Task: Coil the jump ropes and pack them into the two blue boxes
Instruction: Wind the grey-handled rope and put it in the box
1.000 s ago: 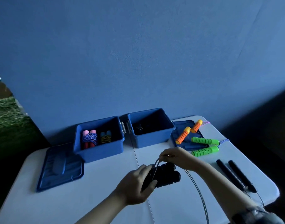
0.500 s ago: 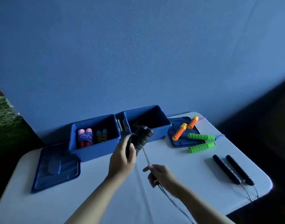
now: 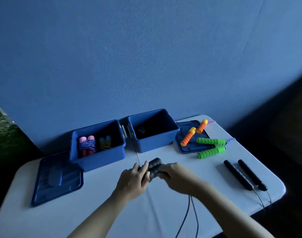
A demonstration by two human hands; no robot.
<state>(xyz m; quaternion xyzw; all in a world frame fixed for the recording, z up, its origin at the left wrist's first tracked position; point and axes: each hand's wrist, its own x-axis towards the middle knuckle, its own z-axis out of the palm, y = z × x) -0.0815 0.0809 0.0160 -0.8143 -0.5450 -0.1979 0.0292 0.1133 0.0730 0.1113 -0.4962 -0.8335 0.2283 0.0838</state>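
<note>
Fingers of the left hand (image 3: 132, 180) and right hand (image 3: 176, 175) grip the paired black ribbed foam jump-rope handles (image 3: 154, 167), long axis toward 1 o'clock, thin cord (image 3: 189, 213) trailing toward 6 o'clock.

**Your arms: bare, nothing worn**

You show two bare forearms reaching up from the table's (image 3: 43, 217) near edge. Your left hand (image 3: 131, 181) and right hand (image 3: 176, 176) carry no gloves, rings or watch. No sleeve shows on either arm. Fingers are motion-blurred, so nails can't be read.

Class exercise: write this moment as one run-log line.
step: coiling black rope | left hand: grips handles | right hand: on handles, grip unclear | cord: trailing off table | left box: two coiled ropes
</note>
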